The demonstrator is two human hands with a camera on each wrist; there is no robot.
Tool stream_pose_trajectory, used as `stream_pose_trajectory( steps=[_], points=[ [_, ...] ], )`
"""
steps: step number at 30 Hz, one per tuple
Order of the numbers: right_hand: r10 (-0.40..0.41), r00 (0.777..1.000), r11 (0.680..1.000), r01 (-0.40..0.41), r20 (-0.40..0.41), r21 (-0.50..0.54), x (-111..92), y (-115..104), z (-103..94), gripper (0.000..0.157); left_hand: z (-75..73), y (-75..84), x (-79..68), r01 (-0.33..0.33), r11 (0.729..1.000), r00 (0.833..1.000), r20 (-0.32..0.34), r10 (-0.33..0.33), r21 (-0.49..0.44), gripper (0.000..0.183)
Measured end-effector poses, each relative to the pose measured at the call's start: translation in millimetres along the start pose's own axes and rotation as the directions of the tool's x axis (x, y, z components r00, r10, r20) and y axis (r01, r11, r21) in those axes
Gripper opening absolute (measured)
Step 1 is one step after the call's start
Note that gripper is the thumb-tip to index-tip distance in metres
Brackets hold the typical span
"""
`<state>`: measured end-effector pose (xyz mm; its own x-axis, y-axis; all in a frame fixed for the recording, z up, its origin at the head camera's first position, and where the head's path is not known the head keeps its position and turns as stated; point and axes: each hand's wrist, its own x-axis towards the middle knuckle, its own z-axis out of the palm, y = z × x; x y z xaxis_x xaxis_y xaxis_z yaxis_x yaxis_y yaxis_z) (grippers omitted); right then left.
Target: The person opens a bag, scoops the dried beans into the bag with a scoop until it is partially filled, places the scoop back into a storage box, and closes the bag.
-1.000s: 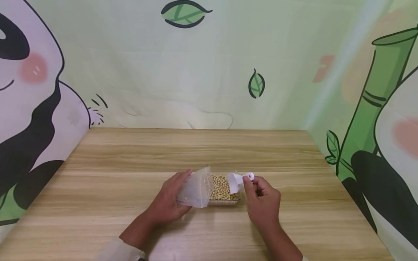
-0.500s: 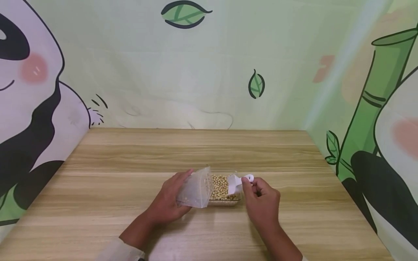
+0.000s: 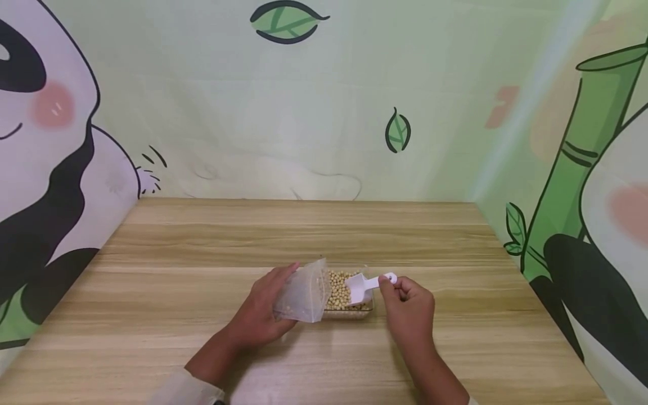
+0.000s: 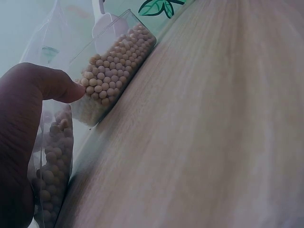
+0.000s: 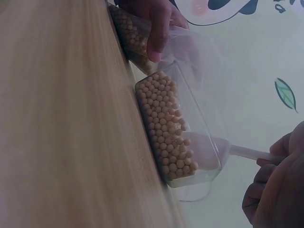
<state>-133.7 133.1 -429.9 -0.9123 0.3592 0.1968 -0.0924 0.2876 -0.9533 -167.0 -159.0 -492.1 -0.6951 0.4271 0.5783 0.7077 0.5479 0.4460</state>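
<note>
My left hand [image 3: 258, 312] grips a clear plastic bag [image 3: 301, 293], its thumb near the mouth. Soybeans [image 4: 54, 161] lie low inside that bag in the left wrist view. The bag's mouth overlaps the left end of a clear rectangular box [image 5: 192, 95], partly filled with soybeans [image 3: 337, 289]. My right hand [image 3: 412, 318] pinches the handle end of a small white scoop [image 3: 359, 288]. The scoop's blade is inside the box at its right end, its tip down at the beans in the right wrist view.
The box stands on a wood-grain table [image 3: 304, 236]. Behind the table rises a pale green wall cloth [image 3: 212, 90] printed with pandas, leaves and bamboo.
My right hand has tilted the scoop and shifted its blade left and slightly down over the beans. The left hand and bag have stayed put.
</note>
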Motion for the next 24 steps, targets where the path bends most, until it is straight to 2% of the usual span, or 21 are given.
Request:
stream_pose_trajectory(
  steps=[3, 7, 14, 19, 24],
  points=[
    [0.087, 0.996, 0.996, -0.088, 0.011, 0.034, 2, -1, -0.5, 0.026, 0.4, -0.5, 0.2, -0.005, 1.000, 1.000, -0.003, 0.005, 0.002, 0.097],
    [0.197, 0.979, 0.972, -0.202, 0.054, 0.121, 6, 0, -1.0, 0.025, 1.0, -1.2, 0.2, -0.009, 1.000, 1.000, -0.007, 0.009, 0.001, 0.097],
    [0.347, 0.924, 0.867, -0.382, 0.162, 0.320, 15, 4, -2.2, 0.022, 0.5, -1.7, -0.2, -0.004, 1.000, 1.000, -0.002, 0.004, 0.001, 0.097],
    [0.405, 0.886, 0.802, -0.462, 0.224, 0.379, 18, 6, -4.9, 0.026, 0.5, -1.0, 0.0, -0.004, 1.000, 1.000, 0.001, 0.004, -0.006, 0.096],
    [0.412, 0.862, 0.760, -0.504, 0.296, 0.410, 19, 6, -8.8, 0.036, -0.4, -0.7, 0.2, -0.014, 1.000, 1.000, -0.007, 0.014, -0.002, 0.095]
  ],
)
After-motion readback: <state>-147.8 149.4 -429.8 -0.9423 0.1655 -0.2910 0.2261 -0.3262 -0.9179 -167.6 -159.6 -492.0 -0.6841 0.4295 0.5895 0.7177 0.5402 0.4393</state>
